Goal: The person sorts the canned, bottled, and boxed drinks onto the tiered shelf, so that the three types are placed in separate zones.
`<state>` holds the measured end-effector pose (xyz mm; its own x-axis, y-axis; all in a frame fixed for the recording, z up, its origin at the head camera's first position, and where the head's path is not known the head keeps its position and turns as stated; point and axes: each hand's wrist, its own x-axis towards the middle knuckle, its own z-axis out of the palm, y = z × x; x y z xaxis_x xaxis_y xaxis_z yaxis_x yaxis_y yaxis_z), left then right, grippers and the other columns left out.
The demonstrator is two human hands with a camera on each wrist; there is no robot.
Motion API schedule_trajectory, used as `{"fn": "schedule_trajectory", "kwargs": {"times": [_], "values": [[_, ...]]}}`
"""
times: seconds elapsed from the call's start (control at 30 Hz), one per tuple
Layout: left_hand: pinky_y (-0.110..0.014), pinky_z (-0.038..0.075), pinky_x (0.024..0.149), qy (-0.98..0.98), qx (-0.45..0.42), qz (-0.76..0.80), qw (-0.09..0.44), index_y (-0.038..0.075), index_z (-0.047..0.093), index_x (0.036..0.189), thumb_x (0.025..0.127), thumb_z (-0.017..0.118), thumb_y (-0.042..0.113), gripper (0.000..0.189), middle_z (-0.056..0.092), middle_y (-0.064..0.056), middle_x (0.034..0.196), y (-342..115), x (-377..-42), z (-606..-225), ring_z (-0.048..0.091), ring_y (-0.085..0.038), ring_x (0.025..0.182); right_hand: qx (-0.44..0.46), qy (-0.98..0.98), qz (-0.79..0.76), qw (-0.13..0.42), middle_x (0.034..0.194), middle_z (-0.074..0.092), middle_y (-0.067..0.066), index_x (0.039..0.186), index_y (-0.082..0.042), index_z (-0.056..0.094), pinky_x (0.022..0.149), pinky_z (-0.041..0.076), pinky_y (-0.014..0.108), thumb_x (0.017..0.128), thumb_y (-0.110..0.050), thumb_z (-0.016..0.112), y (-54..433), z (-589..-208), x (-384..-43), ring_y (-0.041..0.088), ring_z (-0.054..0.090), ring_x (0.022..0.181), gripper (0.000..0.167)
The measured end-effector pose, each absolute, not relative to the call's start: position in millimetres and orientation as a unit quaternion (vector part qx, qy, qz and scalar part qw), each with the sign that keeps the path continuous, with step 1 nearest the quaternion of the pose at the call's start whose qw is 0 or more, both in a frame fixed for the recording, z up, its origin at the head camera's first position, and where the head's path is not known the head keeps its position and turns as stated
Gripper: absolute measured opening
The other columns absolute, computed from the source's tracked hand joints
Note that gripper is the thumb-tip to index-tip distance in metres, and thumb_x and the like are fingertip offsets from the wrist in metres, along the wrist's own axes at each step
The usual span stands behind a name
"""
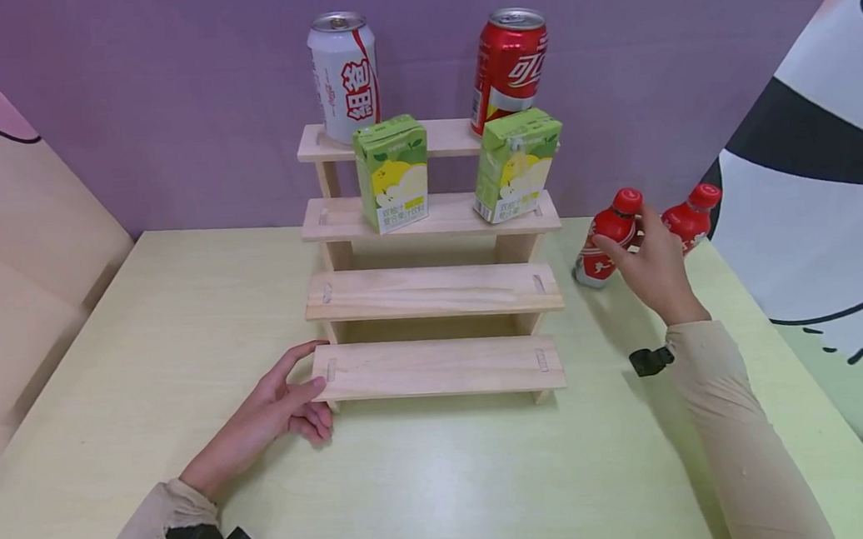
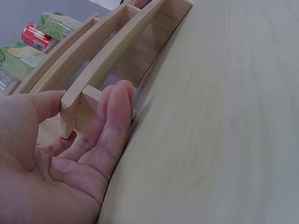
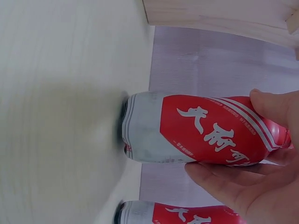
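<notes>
A stepped wooden display rack [image 1: 433,290] stands on the table. My left hand [image 1: 265,415] pinches the left end of its lowest step between thumb and index finger, the other fingers [image 2: 119,109] extended beside the step. To the right of the rack, my right hand [image 1: 655,266] grips a red-capped bottle [image 1: 601,245] around its upper part. The bottle's red and clear label [image 3: 205,128] shows in the right wrist view, its base at or just above the table; I cannot tell which. A second matching bottle [image 1: 689,216] stands just right of that hand, partly hidden by it.
On the top step stand a white can [image 1: 343,79] and a red can [image 1: 511,63]. Two green juice cartons [image 1: 393,174] occupy the step below. A purple backdrop [image 1: 225,108] rises behind the table [image 1: 215,293], and a printed panel [image 1: 831,175] borders the right side.
</notes>
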<state>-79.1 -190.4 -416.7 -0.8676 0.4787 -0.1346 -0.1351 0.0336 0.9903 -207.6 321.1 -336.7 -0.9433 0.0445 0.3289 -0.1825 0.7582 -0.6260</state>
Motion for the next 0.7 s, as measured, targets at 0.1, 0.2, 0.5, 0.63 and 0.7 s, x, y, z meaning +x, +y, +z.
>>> {"fn": "schedule_trajectory", "kwargs": {"times": [0.1, 0.2, 0.5, 0.63, 0.7], "values": [[-0.047, 0.061, 0.070, 0.682, 0.127, 0.684, 0.224, 0.024, 0.022, 0.153, 0.106, 0.050, 0.026, 0.055, 0.067, -0.024, 0.086, -190, -79, -418, 0.070, -0.031, 0.075, 0.044, -0.921, 0.343, 0.178, 0.132, 0.057, 0.017, 0.142, -0.006, 0.039, 0.077, 0.044, 0.017, 0.094, -0.032, 0.070, 320, -334, -206, 0.032, 0.056, 0.111, 0.063], [-0.046, 0.061, 0.069, 0.680, 0.129, 0.686, 0.224, 0.024, 0.022, 0.153, 0.106, 0.050, 0.026, 0.054, 0.067, -0.024, 0.086, -190, -79, -418, 0.070, -0.031, 0.075, 0.042, -0.919, 0.349, 0.181, 0.133, 0.057, 0.019, 0.145, -0.006, 0.036, 0.079, 0.045, 0.023, 0.093, -0.031, 0.071, 318, -329, -204, 0.033, 0.056, 0.110, 0.067], [-0.046, 0.061, 0.068, 0.679, 0.132, 0.687, 0.222, 0.023, 0.022, 0.154, 0.107, 0.050, 0.025, 0.055, 0.068, -0.023, 0.085, -190, -78, -417, 0.070, -0.030, 0.074, 0.047, -0.912, 0.366, 0.180, 0.136, 0.057, 0.016, 0.151, -0.013, 0.030, 0.084, 0.051, 0.020, 0.091, -0.030, 0.074, 312, -313, -196, 0.034, 0.061, 0.111, 0.076], [-0.046, 0.061, 0.068, 0.680, 0.132, 0.687, 0.220, 0.023, 0.022, 0.154, 0.107, 0.049, 0.025, 0.055, 0.068, -0.023, 0.085, -190, -78, -417, 0.070, -0.030, 0.074, 0.066, -0.907, 0.370, 0.192, 0.134, 0.060, 0.015, 0.151, -0.018, 0.033, 0.083, 0.052, 0.014, 0.090, -0.029, 0.076, 307, -307, -193, 0.034, 0.063, 0.109, 0.075], [-0.046, 0.061, 0.068, 0.680, 0.131, 0.687, 0.220, 0.023, 0.022, 0.154, 0.107, 0.050, 0.025, 0.055, 0.068, -0.023, 0.085, -190, -78, -417, 0.070, -0.030, 0.074, 0.072, -0.906, 0.369, 0.195, 0.132, 0.062, 0.014, 0.151, -0.020, 0.034, 0.084, 0.053, 0.015, 0.090, -0.028, 0.076, 305, -305, -191, 0.035, 0.064, 0.109, 0.075]]}}
